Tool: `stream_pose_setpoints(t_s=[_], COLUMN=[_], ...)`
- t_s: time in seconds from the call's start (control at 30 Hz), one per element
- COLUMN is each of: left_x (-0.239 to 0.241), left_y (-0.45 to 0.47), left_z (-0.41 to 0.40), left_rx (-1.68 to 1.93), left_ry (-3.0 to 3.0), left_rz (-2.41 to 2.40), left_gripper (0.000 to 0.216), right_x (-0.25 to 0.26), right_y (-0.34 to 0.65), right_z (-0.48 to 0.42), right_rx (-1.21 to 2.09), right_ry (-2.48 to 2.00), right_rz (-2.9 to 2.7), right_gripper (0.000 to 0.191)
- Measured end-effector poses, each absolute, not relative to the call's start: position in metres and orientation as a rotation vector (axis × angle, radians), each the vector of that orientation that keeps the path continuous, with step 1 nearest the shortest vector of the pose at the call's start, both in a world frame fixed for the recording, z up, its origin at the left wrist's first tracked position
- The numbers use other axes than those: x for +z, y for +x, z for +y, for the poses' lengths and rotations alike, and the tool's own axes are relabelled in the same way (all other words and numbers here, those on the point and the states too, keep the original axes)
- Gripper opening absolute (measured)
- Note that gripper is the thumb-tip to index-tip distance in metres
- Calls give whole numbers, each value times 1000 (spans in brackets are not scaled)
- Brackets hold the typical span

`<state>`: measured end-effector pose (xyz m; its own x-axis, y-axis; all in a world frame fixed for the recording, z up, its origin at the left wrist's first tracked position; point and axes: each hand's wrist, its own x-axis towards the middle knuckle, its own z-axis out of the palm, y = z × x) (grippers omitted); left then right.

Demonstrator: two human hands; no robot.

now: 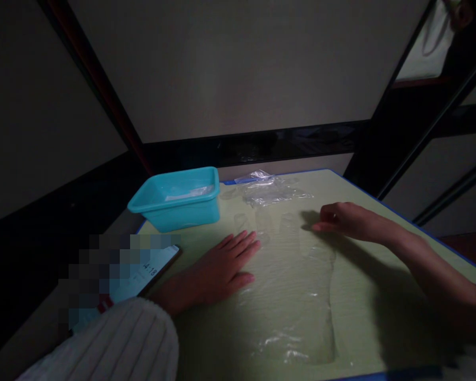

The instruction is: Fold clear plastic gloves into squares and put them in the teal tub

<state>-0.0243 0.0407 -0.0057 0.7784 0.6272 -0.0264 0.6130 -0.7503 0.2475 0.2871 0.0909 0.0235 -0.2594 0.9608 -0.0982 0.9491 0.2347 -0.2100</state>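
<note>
A clear disposable plastic glove point(289, 296) lies spread flat, its fingers toward the far side of the table. My left hand point(226, 270) rests palm down at the glove's left edge, with fingers stretched out and slightly apart. Just right of the glove's fingers, my right hand point(341, 219) hovers low over the table and casts a shadow. Its fingers are curled toward the thumb; whether anything thin is between them is hidden. Farther back, a crumpled heap of clear plastic gloves point(269, 190) sits near the table's rear edge.
A turquoise plastic basket point(182, 211) with something white inside stands at the back left of the yellow-green table point(360, 296). A lit phone point(143, 275) lies by my left forearm. Behind the table rises a pale panel point(238, 69). My striped sleeve or knee covers the lower left.
</note>
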Motion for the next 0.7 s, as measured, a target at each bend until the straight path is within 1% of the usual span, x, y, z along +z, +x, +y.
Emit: stream_pose_setpoints(t_s=[0.1, 0.3, 0.4, 0.5, 0.57, 0.7], left_x=[-5, -9, -8, -3, 2, 9], left_y=[-27, -30, -25, -17, -11, -4], left_z=[40, 40, 35, 24, 15, 0], left_rx=[87, 147, 244, 264, 254, 204], left_ry=[2727, 2763, 2809, 2821, 2813, 2796], left_rz=[955, 966, 887, 735, 631, 469], left_gripper=[59, 60, 58, 57, 57, 51], right_x=[26, 26, 25, 28, 33, 43], right_y=[285, 283, 281, 278, 276, 270], right_z=[87, 83, 82, 79, 75, 68], right_rx=[490, 667, 734, 773, 902, 1336], right_ry=[-1873, -1823, -1729, -1635, -1544, -1343], right_rz=[-2470, -2523, -2573, -2597, -2567, -2350], right_gripper=[36, 22, 17, 18, 22, 22])
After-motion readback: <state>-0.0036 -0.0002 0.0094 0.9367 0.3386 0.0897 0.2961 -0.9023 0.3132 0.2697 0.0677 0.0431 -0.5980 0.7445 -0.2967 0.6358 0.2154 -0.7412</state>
